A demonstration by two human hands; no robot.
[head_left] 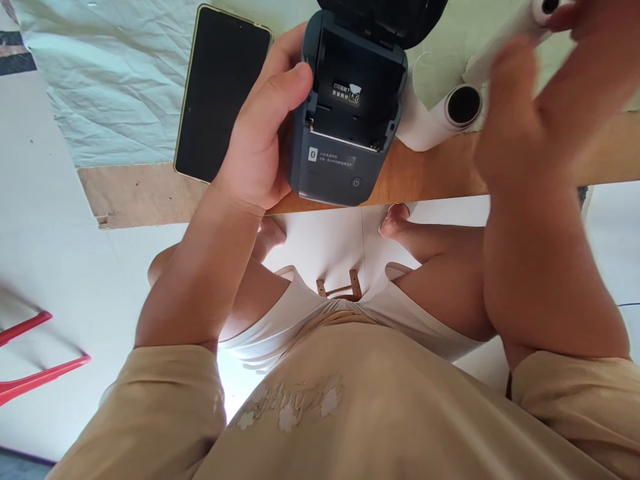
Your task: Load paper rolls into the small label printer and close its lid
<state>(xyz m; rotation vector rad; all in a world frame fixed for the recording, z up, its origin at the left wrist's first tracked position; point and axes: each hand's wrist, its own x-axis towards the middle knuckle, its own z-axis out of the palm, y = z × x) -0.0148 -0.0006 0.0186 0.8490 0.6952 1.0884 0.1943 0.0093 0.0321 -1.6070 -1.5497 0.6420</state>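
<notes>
My left hand is wrapped around a dark portable label printer at the table's near edge. The printer's black lid stands up, and its hollow compartment faces me with no roll visible inside. At the upper right, my right hand is blurred by motion. Its thumb lies over a white paper roll, and a fingertip touches the roll's end. A second white paper roll lies between the printer and my right hand, its dark core facing right.
Left of the printer lies a black-screened phone. A pale green cloth covers the table, leaving a wooden edge strip bare. My legs are beneath. Red legs of some furniture stand on the white floor at lower left.
</notes>
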